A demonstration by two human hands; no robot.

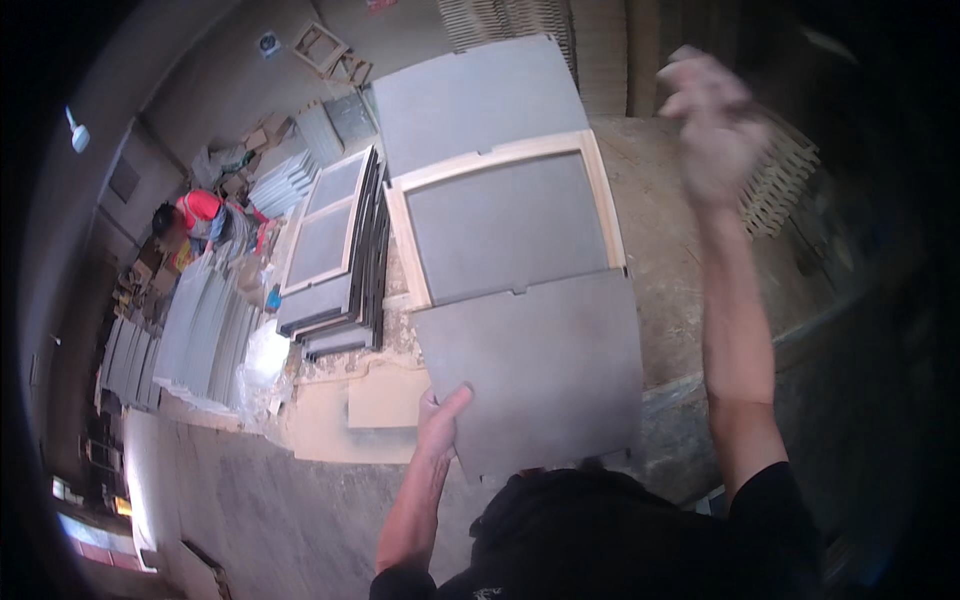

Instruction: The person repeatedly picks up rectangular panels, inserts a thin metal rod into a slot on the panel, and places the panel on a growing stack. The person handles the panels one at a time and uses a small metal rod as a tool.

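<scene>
A flat grey panel (530, 370) with a small notch in its far edge lies in front of my body. My left hand (443, 420) grips its left edge, thumb on top and fingers underneath. Beyond it, a pale wooden frame (602, 200) surrounds a grey surface, and the panel's far edge meets or overlaps the frame's near side. Another grey panel (475, 100) lies past the frame. My right hand (712, 125) is raised at the upper right, away from the panels. Motion blurs its fingers, so whether they hold anything is unclear.
Left of the frame stands a stack of framed panels (335, 240). Farther left are rows of grey panels (205, 330) and a person in red (203, 210) bending over. Slatted pieces (785, 180) lie at right; more slatted stacks (500, 22) stand at the back.
</scene>
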